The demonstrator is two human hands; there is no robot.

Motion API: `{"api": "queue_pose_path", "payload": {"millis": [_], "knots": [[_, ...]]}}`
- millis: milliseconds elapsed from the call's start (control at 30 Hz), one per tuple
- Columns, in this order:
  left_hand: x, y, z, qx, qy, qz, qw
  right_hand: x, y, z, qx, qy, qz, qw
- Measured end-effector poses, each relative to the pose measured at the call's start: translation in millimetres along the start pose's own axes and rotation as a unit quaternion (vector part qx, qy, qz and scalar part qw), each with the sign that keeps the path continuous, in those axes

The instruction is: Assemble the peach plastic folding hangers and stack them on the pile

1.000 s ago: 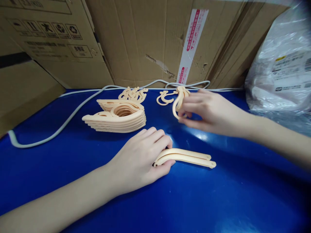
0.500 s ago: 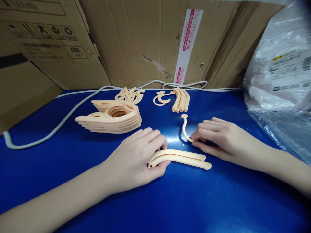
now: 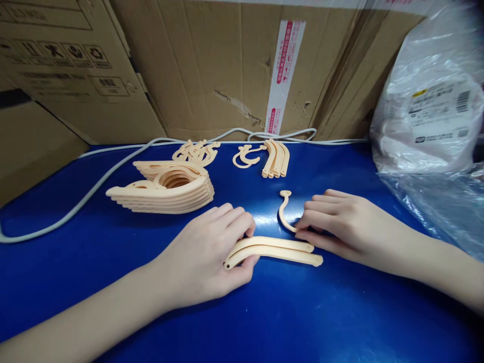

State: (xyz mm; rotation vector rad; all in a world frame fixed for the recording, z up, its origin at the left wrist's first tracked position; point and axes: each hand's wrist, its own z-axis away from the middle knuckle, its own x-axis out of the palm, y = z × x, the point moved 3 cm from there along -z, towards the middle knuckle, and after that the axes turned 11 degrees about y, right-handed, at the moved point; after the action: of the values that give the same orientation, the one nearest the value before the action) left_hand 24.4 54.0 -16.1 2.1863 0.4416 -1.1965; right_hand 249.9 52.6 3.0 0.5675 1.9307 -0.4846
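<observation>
My left hand is closed on the left end of two long curved peach plastic arms that lie side by side on the blue table. My right hand pinches the lower end of a thin peach hook piece, which curves away from me, close to the right end of the arms. Behind lie a small bundle of curved pieces and loose hooks.
A stack of flat peach hanger parts sits at the left, with more hooks behind it. A white cable runs along the table's back. Cardboard boxes wall the rear; a plastic bag lies at the right.
My right hand left the bundle at the back, came toward me with one hook piece and now holds it down beside the long arms. My left hand stayed put.
</observation>
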Motion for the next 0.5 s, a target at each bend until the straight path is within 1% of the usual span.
{"api": "queue_pose_path", "payload": {"millis": [167, 367, 433, 500], "knots": [[-1.4, 3, 0, 0.022, 0.016, -0.017, 1.000, 0, 1, 0, 0.007, -0.003, -0.007, 1.000], [2.1, 5, 2, 0.039, 0.015, -0.047, 0.998, 2, 1, 0, 0.012, -0.004, -0.018, 1.000], [-2.4, 9, 2, 0.043, 0.033, -0.047, 0.997, 3, 1, 1, 0.020, -0.012, -0.024, 0.999], [-17.2, 12, 0, 0.033, 0.064, -0.045, 0.996, 4, 2, 1, 0.024, -0.013, -0.030, 0.999]]}}
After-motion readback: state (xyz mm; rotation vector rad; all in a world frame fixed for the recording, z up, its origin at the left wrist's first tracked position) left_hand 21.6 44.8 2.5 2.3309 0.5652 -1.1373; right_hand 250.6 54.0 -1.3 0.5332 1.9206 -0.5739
